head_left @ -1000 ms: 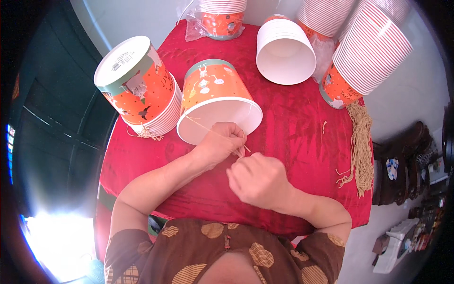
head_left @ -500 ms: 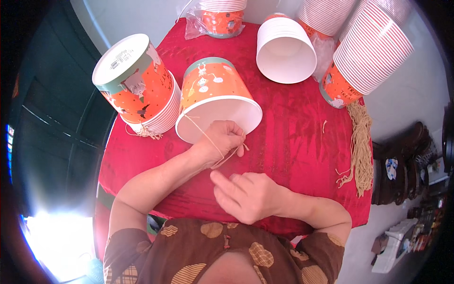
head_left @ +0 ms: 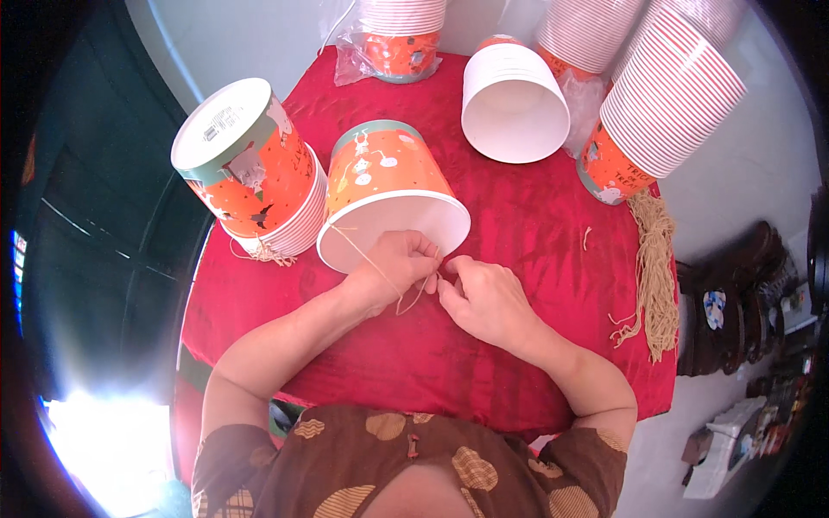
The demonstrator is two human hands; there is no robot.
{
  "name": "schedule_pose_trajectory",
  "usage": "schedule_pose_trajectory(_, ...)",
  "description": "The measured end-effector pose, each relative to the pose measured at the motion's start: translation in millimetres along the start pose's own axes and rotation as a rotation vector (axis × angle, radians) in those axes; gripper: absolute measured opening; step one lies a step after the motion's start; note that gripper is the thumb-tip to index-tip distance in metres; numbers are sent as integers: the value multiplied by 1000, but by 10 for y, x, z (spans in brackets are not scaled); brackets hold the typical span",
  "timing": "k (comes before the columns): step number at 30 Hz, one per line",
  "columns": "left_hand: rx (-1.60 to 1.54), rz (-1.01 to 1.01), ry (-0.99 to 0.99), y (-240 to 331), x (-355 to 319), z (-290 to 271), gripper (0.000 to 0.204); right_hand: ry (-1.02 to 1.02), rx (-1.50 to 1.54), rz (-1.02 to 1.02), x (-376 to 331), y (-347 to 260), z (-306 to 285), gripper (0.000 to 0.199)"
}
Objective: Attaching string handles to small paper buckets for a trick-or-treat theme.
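Observation:
A paper bucket [head_left: 393,168] with an orange, patterned outside and white inside lies tipped on the red cloth, its mouth facing me. A tan string [head_left: 352,243] is fixed at the left of its rim. From there it crosses the back of my left hand [head_left: 395,266] and loops below it. My left hand is closed at the near right part of the rim, its fingers pinching the string. My right hand [head_left: 485,298] meets those fingertips, thumb and forefinger pinched around the string there. Fingers partly hide the string's free end.
Left of the bucket stands an upside-down bucket stack [head_left: 246,164], with string ends at its base. Farther back are a white bucket on its side [head_left: 516,112] and tall bucket stacks [head_left: 673,95], some in clear plastic. A string bundle [head_left: 652,276] hangs over the table's right edge.
My right hand has moved up and forward to meet my left fingers at the string. My left hand stays at the bucket's rim. The whole view has shifted slightly.

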State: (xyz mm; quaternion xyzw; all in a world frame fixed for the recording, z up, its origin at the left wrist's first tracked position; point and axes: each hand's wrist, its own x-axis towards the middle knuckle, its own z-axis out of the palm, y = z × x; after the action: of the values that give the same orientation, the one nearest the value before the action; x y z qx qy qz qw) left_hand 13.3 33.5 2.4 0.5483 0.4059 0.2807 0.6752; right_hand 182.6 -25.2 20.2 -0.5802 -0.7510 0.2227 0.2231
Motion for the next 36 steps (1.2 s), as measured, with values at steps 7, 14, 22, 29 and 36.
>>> schedule_pose_trajectory(7,43,4,21,23,-36,48,9,-44,89,2,51,95,105,18)
schedule_pose_trajectory(14,261,44,96,-146,-112,15,4,-9,9,-98,60,175,203,11)
schedule_pose_trajectory(22,155,19,161,-172,-210,19,7,-92,53,-108,60,141,109,11)
schedule_pose_trajectory(29,10,-50,190,-148,-225,8,6,-135,84,-160,79,153,68,11)
schedule_pose_trajectory(36,-75,-120,180,-122,-207,-7,5,-173,114,-165,87,168,53,11)
